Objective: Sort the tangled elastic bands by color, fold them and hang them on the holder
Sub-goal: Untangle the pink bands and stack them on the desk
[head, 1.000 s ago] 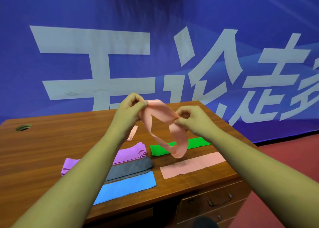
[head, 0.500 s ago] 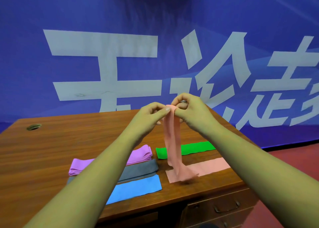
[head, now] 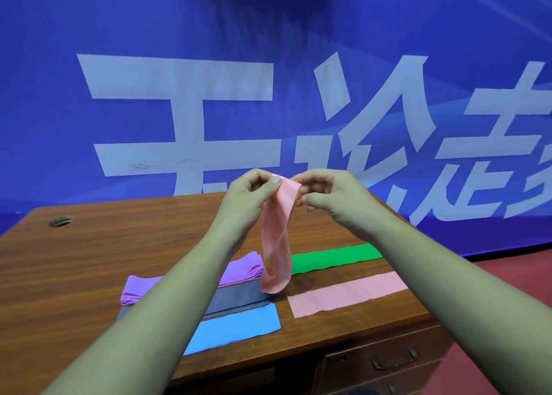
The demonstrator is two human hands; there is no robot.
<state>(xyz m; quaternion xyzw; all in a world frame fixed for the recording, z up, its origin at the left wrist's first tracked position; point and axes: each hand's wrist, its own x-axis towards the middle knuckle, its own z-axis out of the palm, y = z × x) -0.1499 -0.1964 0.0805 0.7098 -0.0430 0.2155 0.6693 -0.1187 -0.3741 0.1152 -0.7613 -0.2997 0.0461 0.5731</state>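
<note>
Both hands, left (head: 254, 194) and right (head: 325, 194), pinch the top of 1 pink band (head: 276, 245), which hangs straight down, its free end above the desk (head: 89, 260) beside the flat pink strip (head: 346, 294).

My path to the desk (head: 89, 275) is blocked near right by purple bands (head: 143, 288), grey band (head: 239, 294), blue band (head: 239, 326), green band (head: 334, 258), flat pink band (head: 346, 294) and the hanging pink band (head: 276, 245) above them; bare wood lies leftward toward the cable hole (head: 61, 221).
</note>
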